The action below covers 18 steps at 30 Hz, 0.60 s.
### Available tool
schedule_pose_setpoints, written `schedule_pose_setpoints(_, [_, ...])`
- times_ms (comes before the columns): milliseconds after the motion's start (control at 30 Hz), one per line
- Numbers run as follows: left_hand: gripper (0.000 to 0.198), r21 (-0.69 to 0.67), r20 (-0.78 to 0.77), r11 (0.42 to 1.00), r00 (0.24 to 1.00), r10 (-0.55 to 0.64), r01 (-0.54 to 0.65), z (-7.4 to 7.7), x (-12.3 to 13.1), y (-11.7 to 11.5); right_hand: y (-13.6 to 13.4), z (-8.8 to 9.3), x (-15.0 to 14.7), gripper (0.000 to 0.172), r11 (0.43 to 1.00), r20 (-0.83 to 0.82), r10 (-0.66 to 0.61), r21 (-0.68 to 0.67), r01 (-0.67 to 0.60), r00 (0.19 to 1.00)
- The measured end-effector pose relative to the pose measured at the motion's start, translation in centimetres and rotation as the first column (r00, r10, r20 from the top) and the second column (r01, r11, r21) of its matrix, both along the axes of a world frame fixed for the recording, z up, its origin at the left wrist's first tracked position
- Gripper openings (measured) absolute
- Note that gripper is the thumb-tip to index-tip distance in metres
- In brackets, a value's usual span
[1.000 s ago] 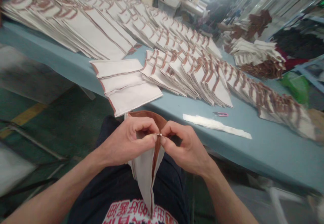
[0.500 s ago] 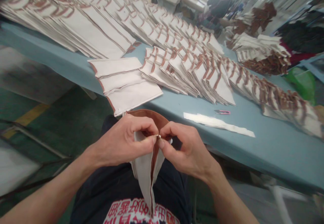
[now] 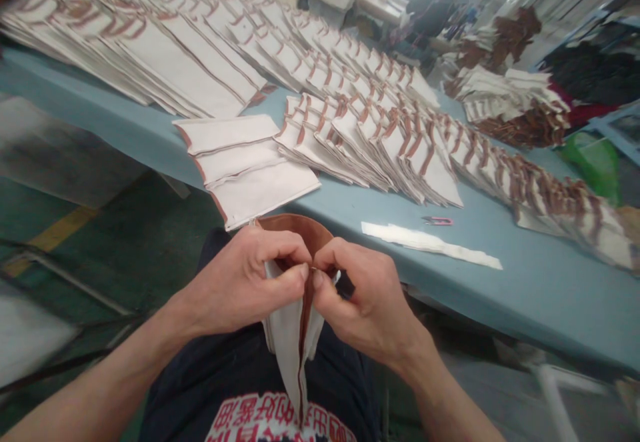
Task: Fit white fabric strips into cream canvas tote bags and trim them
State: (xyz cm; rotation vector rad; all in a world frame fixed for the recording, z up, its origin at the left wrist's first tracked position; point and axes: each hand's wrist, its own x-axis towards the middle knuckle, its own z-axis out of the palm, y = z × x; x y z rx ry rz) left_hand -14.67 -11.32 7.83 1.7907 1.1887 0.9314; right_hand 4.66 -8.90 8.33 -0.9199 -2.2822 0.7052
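Observation:
A white fabric piece with brown trim point(image 3: 287, 345) hangs over my lap, its brown inner side curving up behind my fingers. My left hand point(image 3: 250, 279) pinches its upper edge between thumb and forefinger. Right beside it, my right hand point(image 3: 363, 295) pinches the same edge, thumb tips almost touching. What lies between the fingertips is too small to make out. Just beyond my left hand, a flat white panel with brown edging point(image 3: 250, 162) overhangs the table's near edge.
The blue-covered table point(image 3: 345, 205) bears overlapping rows of white and brown fabric pieces point(image 3: 370, 129). Pink-handled snips point(image 3: 439, 221) and a white strip point(image 3: 430, 245) lie near its front edge. Farther back sit a fabric pile point(image 3: 515, 105) and a green bag point(image 3: 590, 162).
Both hands keep their pinch on the fabric, with the right fingers slightly shifted. The small light-coloured bit between the fingertips shows less than before.

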Motion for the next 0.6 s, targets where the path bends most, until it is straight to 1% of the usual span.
schedule_pose_setpoints(100, [0.022,-0.086,0.061,0.996,0.998,-0.028,0.033,-0.3,-0.2,0.0,0.1,-0.2,0.1,0.013,0.995,-0.014,0.022,-0.096,-0.023,1.0])
schedule_pose_setpoints(200, [0.022,-0.097,0.063,0.992,0.995,-0.072,0.078,-0.4,-0.7,0.2,0.3,-0.3,0.4,0.01,0.994,0.031,0.04,-0.1,-0.036,0.999])
schedule_pose_setpoints(300, [0.022,-0.049,0.036,0.993,0.994,-0.107,0.108,-0.4,-1.3,0.3,0.5,-0.2,0.6,0.009,0.997,0.075,0.055,-0.05,-0.052,0.996])
schedule_pose_setpoints(367, [0.02,-0.003,-0.007,0.992,0.992,-0.124,0.124,-0.4,-1.5,0.3,0.7,-0.3,0.8,0.01,0.997,0.07,0.071,-0.029,-0.069,0.995])
schedule_pose_setpoints(467, [0.016,0.079,-0.083,0.988,0.989,-0.124,0.13,-0.7,-1.6,0.2,1.0,-0.7,1.0,0.011,0.994,-0.005,0.104,-0.031,-0.104,0.995])
schedule_pose_setpoints(600, [0.015,0.159,-0.13,0.98,0.986,-0.101,0.121,-1.1,-1.5,0.1,1.2,-1.3,1.3,0.01,0.989,-0.088,0.141,-0.035,-0.145,0.986])
